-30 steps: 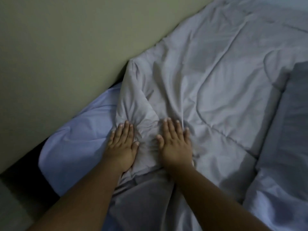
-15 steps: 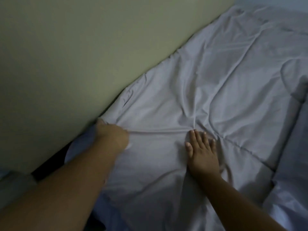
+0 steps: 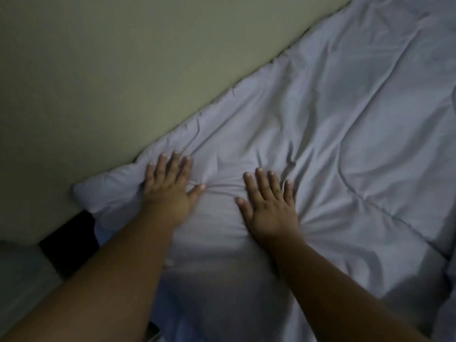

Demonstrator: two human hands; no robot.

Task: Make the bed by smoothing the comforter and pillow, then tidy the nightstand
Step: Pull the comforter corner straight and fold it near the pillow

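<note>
A pale grey quilted comforter (image 3: 333, 124) covers the bed from the wall to the right edge of the head view. Its corner (image 3: 98, 191) lies spread out against the wall at the left. My left hand (image 3: 170, 183) presses flat on the comforter just right of that corner, fingers straight. A little to the right, my right hand (image 3: 269, 203) also lies flat on the fabric with its fingers spread. Small creases run between and around both hands. No pillow or nightstand shows in this dim view.
A plain greenish wall (image 3: 123, 70) runs diagonally along the bed's far edge. A dark gap (image 3: 69, 243) opens between wall and mattress at the lower left. A fold of bedding (image 3: 446, 314) rises at the lower right edge.
The bunched comforter corner has been pulled out to the wall and now covers the sheet. My left hand went from gripping the edge to lying flat. My right hand stayed flat on the fabric.
</note>
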